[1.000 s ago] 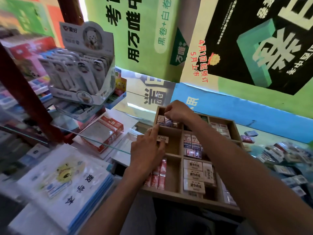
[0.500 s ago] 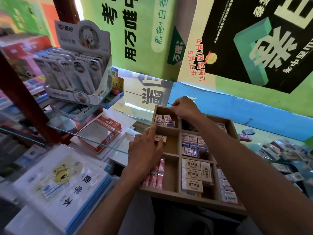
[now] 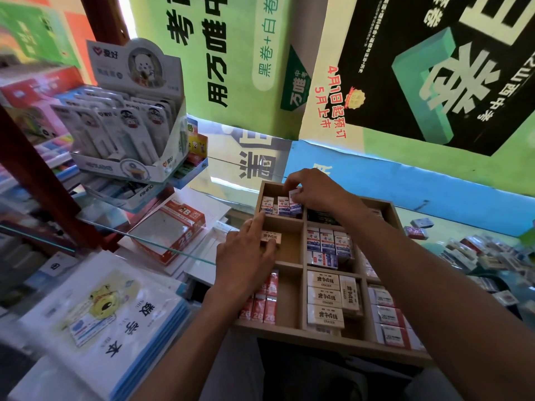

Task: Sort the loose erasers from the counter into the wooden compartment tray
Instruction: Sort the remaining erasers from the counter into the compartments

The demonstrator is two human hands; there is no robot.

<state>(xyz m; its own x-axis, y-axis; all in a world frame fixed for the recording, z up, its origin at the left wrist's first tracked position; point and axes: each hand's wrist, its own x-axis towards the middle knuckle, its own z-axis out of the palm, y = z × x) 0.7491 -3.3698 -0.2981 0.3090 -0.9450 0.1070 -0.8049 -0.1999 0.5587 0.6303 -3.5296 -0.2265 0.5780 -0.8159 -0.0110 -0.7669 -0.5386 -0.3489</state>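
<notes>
The wooden compartment tray [image 3: 291,328] stands in front of me, most compartments holding boxed erasers. My left hand [image 3: 246,256] pinches a tan eraser [image 3: 271,237] over the left middle compartment, index finger stretched along the tray's left wall. My right hand [image 3: 311,189] reaches into the far-left compartment and pinches a small white eraser [image 3: 293,193] above a row of blue-and-white erasers [image 3: 282,205]. Loose erasers [image 3: 474,256] lie in a heap on the counter at the right.
A glass shelf edge [image 3: 139,237] runs left of the tray, with a red 2B box [image 3: 173,227] under it. Notebooks [image 3: 110,308] are stacked at the lower left. A display box of carded stationery [image 3: 130,131] stands behind; posters cover the back wall.
My right hand has shifted left within the far row, from beside the divider to over the far-left compartment, with a white eraser now showing in its fingers. The left hand keeps its eraser in place.
</notes>
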